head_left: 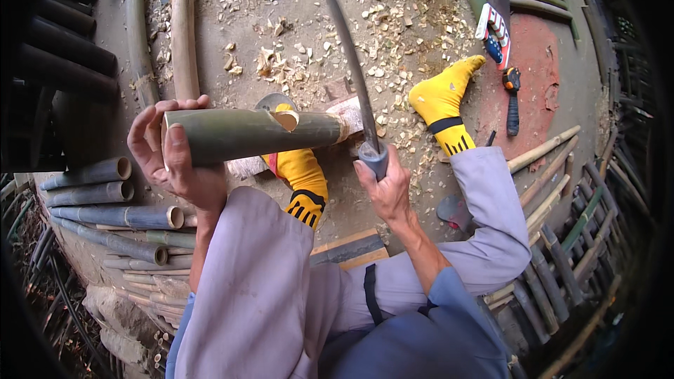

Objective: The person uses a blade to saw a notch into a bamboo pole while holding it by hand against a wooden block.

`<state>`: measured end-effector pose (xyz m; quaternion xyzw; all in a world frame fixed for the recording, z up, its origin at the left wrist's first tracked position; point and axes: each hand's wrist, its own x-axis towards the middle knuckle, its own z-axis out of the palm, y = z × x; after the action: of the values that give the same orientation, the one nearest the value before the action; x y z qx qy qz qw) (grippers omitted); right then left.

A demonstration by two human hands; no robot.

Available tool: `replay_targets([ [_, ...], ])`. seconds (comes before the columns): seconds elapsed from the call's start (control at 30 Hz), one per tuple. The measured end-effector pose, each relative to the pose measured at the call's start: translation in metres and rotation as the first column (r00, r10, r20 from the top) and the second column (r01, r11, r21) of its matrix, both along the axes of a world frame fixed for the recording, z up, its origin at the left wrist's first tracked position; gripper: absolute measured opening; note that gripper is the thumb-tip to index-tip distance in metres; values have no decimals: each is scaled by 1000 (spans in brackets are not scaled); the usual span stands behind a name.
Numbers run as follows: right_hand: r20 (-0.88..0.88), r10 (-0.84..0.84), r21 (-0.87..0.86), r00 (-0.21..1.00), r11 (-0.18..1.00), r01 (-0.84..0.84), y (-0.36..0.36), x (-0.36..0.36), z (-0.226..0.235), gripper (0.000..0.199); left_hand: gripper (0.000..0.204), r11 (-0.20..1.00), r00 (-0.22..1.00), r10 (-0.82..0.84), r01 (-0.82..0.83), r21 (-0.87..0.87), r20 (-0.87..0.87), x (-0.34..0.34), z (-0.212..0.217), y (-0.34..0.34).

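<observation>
My left hand [184, 158] grips the near end of a thick green bamboo section [242, 139], thumb on top and fingers behind it. The bamboo lies nearly level, with a pale notch [286, 120] cut in its upper side. Its right end is by a whitish wooden block [348, 114]. My right hand [388, 186] is closed round the grey handle [375, 160] of a machete with a long, slightly curved dark blade [353, 63]. The blade points up and away, just right of the bamboo's end, and I cannot tell whether it touches the block.
Wood chips [281, 42] litter the ground ahead. Two long bamboo poles [184, 35] lie at far left, and cut bamboo tubes [119, 216] are stacked at left. On a red patch [537, 70] at right are a handsaw [497, 28] and an orange-black tool [512, 98]. My yellow-socked feet [449, 95] flank the work.
</observation>
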<state>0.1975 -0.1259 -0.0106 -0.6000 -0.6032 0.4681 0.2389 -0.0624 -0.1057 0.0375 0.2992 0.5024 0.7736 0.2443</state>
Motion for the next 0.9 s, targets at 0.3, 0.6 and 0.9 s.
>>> replay_targets([
  [0.3,68,33,-307,997,952,-10,4,10,-41,44,29,1000,975,-31,30,-7,-222,2,0,-6],
  [0.6,166,134,-222,977,970,-95,2,5,-47,44,34,988,970,-101,124,92,-222,-7,-7,-1],
  [0.9,-80,-23,49,997,998,27,-7,1,-4,38,39,982,961,-128,157,106,-246,-12,-13,-1],
])
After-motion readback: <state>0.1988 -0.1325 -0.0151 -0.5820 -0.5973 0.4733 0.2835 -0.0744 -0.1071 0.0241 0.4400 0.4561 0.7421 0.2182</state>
